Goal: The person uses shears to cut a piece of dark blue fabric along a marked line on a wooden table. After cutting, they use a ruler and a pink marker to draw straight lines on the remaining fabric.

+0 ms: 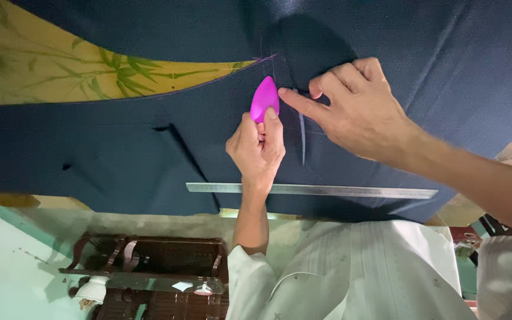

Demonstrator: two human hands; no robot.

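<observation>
My left hand grips a flat magenta piece of tailor's chalk, its pointed tip up against the dark navy cloth. My right hand presses on the cloth just right of the chalk, its forefinger stretched toward the chalk's edge. Faint chalk lines run over the cloth around both hands. A long steel ruler lies flat on the cloth below my hands, partly under my left wrist.
A yellow tabletop with a bamboo leaf pattern shows at the upper left past the cloth's curved edge. Below the table's near edge stand a dark wooden rack and a pale green floor. My white shirt fills the lower right.
</observation>
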